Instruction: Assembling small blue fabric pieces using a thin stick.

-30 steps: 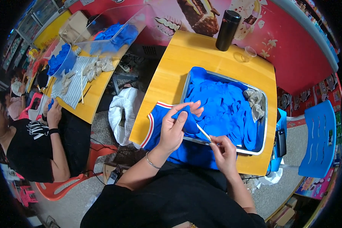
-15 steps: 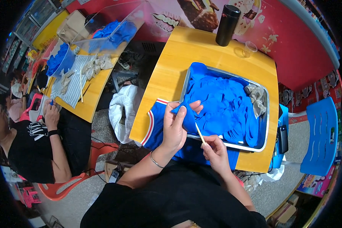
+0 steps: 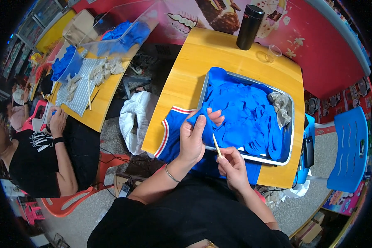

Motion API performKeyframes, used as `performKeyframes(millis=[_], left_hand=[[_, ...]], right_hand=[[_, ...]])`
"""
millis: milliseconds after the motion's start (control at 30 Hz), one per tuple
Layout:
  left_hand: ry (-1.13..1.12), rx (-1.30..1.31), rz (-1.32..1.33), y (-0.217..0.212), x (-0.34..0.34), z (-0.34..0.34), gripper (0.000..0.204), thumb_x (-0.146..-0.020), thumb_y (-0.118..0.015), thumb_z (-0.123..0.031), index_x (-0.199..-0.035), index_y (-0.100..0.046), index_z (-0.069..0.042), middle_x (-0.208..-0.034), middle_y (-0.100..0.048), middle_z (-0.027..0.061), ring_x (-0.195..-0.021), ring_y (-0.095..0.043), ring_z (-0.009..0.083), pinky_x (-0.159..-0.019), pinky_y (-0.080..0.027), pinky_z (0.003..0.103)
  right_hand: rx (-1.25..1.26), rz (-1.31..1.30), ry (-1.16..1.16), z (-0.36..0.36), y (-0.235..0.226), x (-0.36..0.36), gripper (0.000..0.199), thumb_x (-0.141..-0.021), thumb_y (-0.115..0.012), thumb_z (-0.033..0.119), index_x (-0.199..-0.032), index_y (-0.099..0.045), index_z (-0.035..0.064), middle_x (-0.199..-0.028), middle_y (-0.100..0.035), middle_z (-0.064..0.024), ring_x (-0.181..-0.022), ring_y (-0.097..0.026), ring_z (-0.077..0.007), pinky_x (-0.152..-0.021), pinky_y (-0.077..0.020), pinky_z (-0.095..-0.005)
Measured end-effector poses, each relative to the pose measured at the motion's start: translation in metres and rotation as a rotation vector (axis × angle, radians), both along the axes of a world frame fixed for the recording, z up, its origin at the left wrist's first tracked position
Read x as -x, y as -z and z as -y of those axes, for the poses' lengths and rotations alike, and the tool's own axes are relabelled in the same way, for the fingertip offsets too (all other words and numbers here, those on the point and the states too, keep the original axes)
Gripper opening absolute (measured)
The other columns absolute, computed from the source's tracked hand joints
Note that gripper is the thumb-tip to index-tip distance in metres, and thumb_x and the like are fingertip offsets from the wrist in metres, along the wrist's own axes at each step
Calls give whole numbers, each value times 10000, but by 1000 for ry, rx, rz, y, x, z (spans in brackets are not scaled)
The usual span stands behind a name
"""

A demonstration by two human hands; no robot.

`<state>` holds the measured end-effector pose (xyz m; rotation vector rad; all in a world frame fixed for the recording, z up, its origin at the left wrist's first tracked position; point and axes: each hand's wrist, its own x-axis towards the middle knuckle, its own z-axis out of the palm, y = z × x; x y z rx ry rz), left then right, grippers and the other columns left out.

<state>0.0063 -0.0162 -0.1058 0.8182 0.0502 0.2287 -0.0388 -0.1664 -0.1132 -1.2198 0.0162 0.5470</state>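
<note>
Yellow wooden table (image 3: 186, 74) is supporting a rectangular silver metal tray (image 3: 260, 159).
A heap of blue fabric (image 3: 235, 103) is mostly filling the tray; a blue, red-and-white-trimmed garment (image 3: 174, 140) is lying beside it. At the tray's near-left corner, the left hand (image 3: 192, 142) is pinching a small blue fabric piece (image 3: 207, 133); the right hand (image 3: 232, 165) is gripping a thin pale stick (image 3: 216, 144), its upper end meeting the piece.

the yellow wooden bench (image 3: 211, 49) is carrying a metal tray (image 3: 292, 124) toward its right side. a black bottle (image 3: 249, 28) is standing upright near the far edge, a clear cup (image 3: 273, 53) is sitting just beside it and a blue garment (image 3: 174, 134) with red-and-white trim is lying at the near left.
</note>
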Motion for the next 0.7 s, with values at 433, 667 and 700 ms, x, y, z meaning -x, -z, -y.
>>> performKeyframes(millis=[433,667,700], left_hand=[[201,139,-135,-3,5,-12,360,-987,-424,-272,-1195,-493,14,-1128,-605,196,-1060,-594,310,-943,-473,478],[310,135,-126,4,10,-13,339,-990,-412,-271,-1202,-484,-17,-1154,-589,223,-1071,-587,331,-927,-477,463],[308,136,-127,5,10,-14,339,-990,-412,-271,-1202,-484,-17,-1154,-589,223,-1071,-587,331,-927,-477,463]], right_hand=[[528,349,-108,42,-20,-31,149,-866,-614,47,-1011,-630,15,-869,-629,-36,-749,-554,-75,-664,-448,-232],[753,533,-212,65,-40,-52,174,-797,-656,4,-968,-655,40,-839,-632,-73,-673,-577,-125,-583,-457,-247],[791,589,-229,68,-44,-53,182,-779,-664,-3,-955,-661,44,-831,-629,-80,-658,-584,-142,-565,-468,-253]])
